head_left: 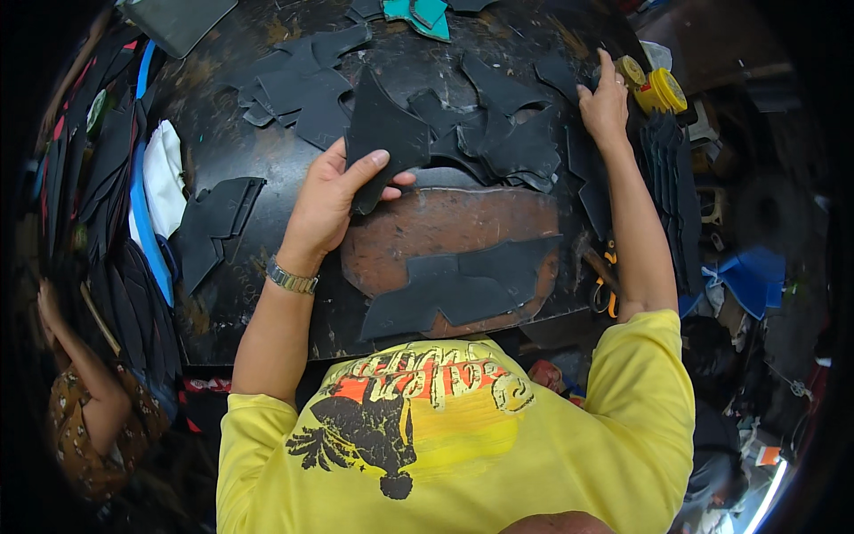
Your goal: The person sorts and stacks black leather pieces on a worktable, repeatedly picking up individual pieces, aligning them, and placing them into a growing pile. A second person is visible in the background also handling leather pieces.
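Note:
My left hand (pixel 331 198) grips a black cut sheet piece (pixel 384 129), thumb on top and fingers beneath. The piece is flat, with a pointed upper end, and is held over the table (pixel 294 334). At the far right my right hand (pixel 607 105) reaches out with the index finger stretched and the thumb apart. Nothing shows in it; it is beside a yellow tub (pixel 661 92) and the black pieces near the table's right edge. Another black piece (pixel 449 285), wide and notched, lies in front of me on a brown board (pixel 391 227).
Several black cut pieces (pixel 520 147) lie overlapping across the far side; teal scraps (pixel 418 16) lie beyond. A folded black piece (pixel 218 227) is at left. Orange-handled scissors (pixel 608 289) rest at the right edge. Black sheets hang at left, near another person's arm (pixel 84 374).

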Demonstrator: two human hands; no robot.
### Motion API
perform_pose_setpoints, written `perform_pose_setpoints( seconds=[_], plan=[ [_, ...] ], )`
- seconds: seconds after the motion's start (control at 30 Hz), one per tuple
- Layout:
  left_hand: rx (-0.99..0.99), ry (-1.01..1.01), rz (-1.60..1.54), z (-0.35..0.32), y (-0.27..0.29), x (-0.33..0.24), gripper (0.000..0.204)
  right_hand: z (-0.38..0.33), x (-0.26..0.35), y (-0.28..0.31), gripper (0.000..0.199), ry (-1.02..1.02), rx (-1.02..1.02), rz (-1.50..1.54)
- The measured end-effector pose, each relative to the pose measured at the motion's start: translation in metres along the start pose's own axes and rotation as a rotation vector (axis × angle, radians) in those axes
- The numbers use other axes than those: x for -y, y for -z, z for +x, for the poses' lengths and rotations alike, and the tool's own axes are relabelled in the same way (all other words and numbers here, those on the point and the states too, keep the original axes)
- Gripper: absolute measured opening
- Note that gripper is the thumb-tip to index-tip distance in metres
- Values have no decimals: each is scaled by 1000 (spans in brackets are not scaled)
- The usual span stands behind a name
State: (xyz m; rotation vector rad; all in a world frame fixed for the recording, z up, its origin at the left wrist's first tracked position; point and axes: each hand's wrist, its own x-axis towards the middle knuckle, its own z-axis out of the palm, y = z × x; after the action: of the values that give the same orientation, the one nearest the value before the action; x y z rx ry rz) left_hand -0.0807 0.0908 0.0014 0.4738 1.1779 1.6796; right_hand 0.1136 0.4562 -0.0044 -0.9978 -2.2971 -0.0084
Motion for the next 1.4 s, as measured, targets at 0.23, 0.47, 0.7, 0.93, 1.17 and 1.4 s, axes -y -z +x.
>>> perform_pose_setpoints(
  seconds=[0.23,0.47,0.7,0.93,1.17,1.4],
  plan=[
    [176,58,180,-13,-16,-2,26,-53,143,61,78,-96,739,1213],
    [268,145,138,-11,-10,-4,33,-63,177,58,69,-153,800,1203],
    [210,93,216,-8,0,-4,38,-55,137,53,71,-161,608,1214],
    [55,-115,358,0,3,6,30,25,1,33,75,-412,66,1084],
    [-6,-293,554,-3,-1,15,24,11,-2,41,76,-169,286,-230],
    [10,-304,820,-3,-6,14,25,-24,37,48,78,-163,644,443]
  ],
)
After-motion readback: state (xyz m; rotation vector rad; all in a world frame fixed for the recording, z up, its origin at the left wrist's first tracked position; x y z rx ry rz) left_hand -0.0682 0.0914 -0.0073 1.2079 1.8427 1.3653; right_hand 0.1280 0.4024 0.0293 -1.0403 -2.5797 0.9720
